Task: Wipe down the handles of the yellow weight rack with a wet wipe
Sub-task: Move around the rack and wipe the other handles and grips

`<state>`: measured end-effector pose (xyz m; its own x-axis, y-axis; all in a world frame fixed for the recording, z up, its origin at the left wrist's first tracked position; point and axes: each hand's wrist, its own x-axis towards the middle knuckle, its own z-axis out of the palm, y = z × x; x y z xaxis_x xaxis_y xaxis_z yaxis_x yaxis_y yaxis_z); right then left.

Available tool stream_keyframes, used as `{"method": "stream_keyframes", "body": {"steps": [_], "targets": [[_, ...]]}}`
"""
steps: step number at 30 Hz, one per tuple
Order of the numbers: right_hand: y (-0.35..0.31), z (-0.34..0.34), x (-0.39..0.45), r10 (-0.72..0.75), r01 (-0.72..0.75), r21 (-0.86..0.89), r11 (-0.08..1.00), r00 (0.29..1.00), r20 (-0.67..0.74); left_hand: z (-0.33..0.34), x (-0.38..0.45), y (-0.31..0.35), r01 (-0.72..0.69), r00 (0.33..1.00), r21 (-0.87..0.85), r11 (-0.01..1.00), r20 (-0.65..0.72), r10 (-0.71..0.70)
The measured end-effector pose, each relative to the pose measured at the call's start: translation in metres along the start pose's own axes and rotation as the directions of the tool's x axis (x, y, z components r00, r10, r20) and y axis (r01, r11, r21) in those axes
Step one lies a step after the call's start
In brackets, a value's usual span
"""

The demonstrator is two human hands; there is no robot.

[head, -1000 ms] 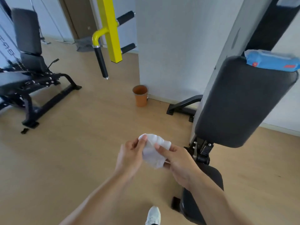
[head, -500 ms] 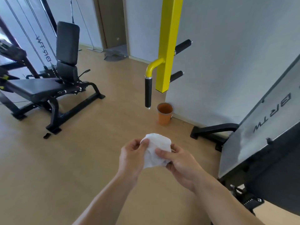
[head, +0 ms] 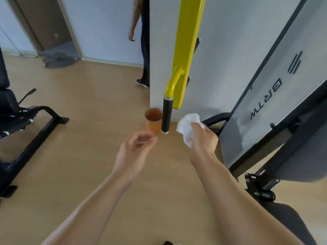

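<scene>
Wood-look floor (head: 92,121), pale walls; my right hand (head: 203,138) pinches a crumpled wet wipe (head: 188,126) beside the rack's smooth black cylindrical handle (head: 167,115); my left hand (head: 136,149) hangs loosely open.

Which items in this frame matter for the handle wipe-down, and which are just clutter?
In play:
- wet wipe, bunched in the right hand
- black grip hanging from the yellow rack, not yet touched
- left hand, open and empty

Lying about:
- orange cup on the floor
- black bench at left
- grey machine panel at right
- bystander by the wall
</scene>
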<state>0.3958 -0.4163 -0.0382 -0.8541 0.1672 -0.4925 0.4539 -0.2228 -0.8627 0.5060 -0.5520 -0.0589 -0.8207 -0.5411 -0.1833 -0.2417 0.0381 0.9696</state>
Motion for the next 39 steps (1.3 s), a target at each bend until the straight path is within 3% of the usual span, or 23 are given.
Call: {"method": "stream_keyframes", "body": {"steps": [2,7,10,14,21,27,29,33,35,39], "targets": [[-0.003,0.027,0.005,-0.064,0.064,0.036,0.997,0.998,-0.003,-0.004,0.026,0.011,-0.079,0.996,0.029,0.996,0.046,0.078],[0.016,0.064,0.011,-0.236,0.254,-0.022,0.967,0.923,0.304,0.001,0.09,0.033,-0.177,0.979,0.074,0.981,0.118,0.168],[0.034,0.069,0.022,-0.456,0.476,0.021,0.879,0.828,0.326,0.004,0.123,0.042,-0.226,0.959,0.067,0.972,0.189,0.21],[0.041,0.086,0.053,-0.555,0.624,-0.223,0.749,0.774,0.304,0.012,0.159,0.056,-0.265,0.928,0.065,0.962,0.288,0.236],[0.043,0.098,0.06,-0.598,0.655,-0.506,0.561,0.743,0.3,0.011,0.191,0.061,-0.362,0.808,0.029,0.932,0.508,0.298],[0.043,0.115,0.047,-0.651,0.623,-0.479,0.618,0.748,0.133,0.008,0.22,0.073,-0.549,0.619,-0.003,0.836,0.67,0.409],[0.061,0.115,0.052,-0.646,0.585,-0.55,0.596,0.756,0.104,0.009,0.228,0.073,-0.598,0.571,0.014,0.801,0.709,0.414],[0.081,0.117,0.061,-0.584,0.479,-0.638,0.603,0.81,0.056,0.011,0.238,0.078,-0.63,0.513,0.051,0.775,0.777,0.365],[0.075,0.124,0.058,-0.626,0.501,-0.606,0.617,0.78,0.007,0.012,0.243,0.08,-0.671,0.462,0.037,0.74,0.802,0.379],[0.072,0.13,0.056,-0.664,0.528,-0.568,0.632,0.746,-0.045,0.013,0.25,0.08,-0.715,0.426,0.042,0.698,0.818,0.387]]}}
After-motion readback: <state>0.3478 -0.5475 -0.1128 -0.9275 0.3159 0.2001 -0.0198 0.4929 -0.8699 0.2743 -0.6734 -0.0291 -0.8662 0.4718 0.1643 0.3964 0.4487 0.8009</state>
